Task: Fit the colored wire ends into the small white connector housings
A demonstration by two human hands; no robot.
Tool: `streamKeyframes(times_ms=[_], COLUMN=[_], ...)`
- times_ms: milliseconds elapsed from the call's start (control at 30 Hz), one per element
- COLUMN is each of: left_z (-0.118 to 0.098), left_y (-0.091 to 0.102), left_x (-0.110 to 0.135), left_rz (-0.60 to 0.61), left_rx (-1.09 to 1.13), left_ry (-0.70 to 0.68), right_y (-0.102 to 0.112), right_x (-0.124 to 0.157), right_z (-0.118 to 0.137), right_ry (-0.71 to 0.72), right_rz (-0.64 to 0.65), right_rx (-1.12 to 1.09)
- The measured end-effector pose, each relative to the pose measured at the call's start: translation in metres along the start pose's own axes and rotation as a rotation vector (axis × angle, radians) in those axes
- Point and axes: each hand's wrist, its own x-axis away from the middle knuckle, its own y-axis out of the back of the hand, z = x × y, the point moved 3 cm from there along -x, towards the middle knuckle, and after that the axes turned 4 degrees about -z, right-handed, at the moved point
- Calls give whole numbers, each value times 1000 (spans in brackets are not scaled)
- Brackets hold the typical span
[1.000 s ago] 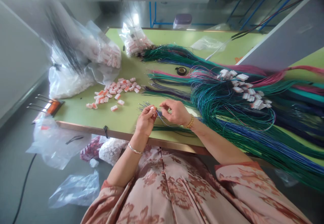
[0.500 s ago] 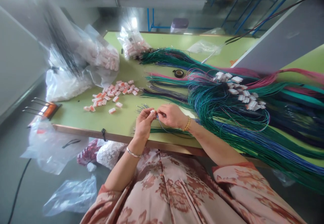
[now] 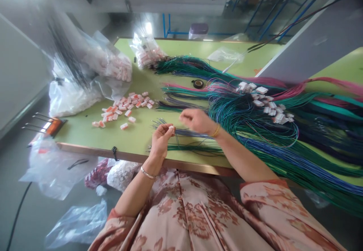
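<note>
My left hand [image 3: 160,140] is closed in a pinch on a small white connector housing [image 3: 171,128], above the front part of the table. Thin wires hang from the connector's right side. My right hand [image 3: 197,122] is raised over the wire bundles, apart from the connector; its fingers are blurred by motion, so I cannot tell if they hold anything. Beneath it a bundle of blue-grey wires [image 3: 193,133] runs to the right, with metal-tipped ends [image 3: 159,122] behind my left hand. Green wires [image 3: 193,148] lie nearer the front edge.
Loose white-and-orange connectors [image 3: 124,107] are scattered left on the green table [image 3: 85,135]. Plastic bags of connectors [image 3: 147,52] stand behind. Black tape [image 3: 197,84] lies mid-table. White connectors on wires [image 3: 266,101] are heaped right. A pronged orange fixture [image 3: 53,126] sits at the left edge.
My right hand has moved away from the connector, up and to the right. My left hand still pinches the connector at nearly the same place. The whole view has shifted slightly.
</note>
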Motion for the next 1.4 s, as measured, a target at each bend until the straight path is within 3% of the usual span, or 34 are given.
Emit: streamKeyframes(times_ms=[67, 200, 300, 433, 567, 700, 833, 1067, 1400], left_z=[-2, -2, 0, 2, 2, 2, 2, -1, 1], left_y=[0, 0, 2, 4, 4, 3, 2, -3, -9], left_x=[-1, -3, -4, -5, -6, -6, -7, -11, -18], left_rz=[17, 32, 37, 30, 34, 47, 47, 68, 84], left_rx=[8, 26, 44, 49, 55, 53, 74, 158, 285], left_ry=[21, 53, 72, 96, 105, 104, 111, 125, 176], right_y=[27, 45, 41, 39, 36, 22, 6, 0, -13], right_x=[-14, -34, -36, -34, -38, -53, -68, -64, -20], right_z=[-28, -82, -101, -103, -104, -95, -64, -5, -1], right_ry=[-91, -293, -370, -336, -266, -227, -193, -81, -131], right_rz=[-117, 70, 149, 122, 45, -28, -70, -28, 14], right_rx=[98, 474, 617, 558, 240, -115, -273, -373, -336])
